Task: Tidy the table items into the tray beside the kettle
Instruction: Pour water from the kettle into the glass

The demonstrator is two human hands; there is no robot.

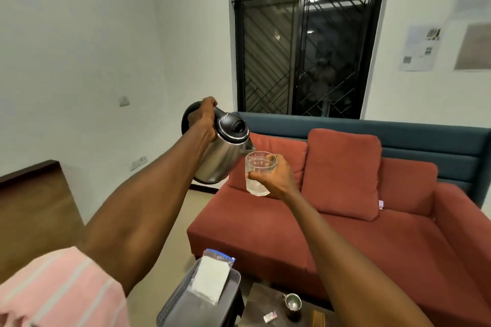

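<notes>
My left hand [203, 121] grips the black handle of a steel kettle [225, 156], held in the air and tilted with its spout over a clear glass [257, 175]. My right hand [279, 178] holds that glass from the right, just below the spout. Far below, a grey tray [175, 302] with perforated sides holds a plastic bag of white powder [212, 276]. On the dark table [255, 310] to its right stand a small steel cup [292, 301] and a small pale sachet [270, 316].
A red sofa [345, 241] with cushions fills the space behind the table, against a blue backrest. A brown wooden surface [34, 215] sits at the left. A barred dark window [308, 45] is in the far wall.
</notes>
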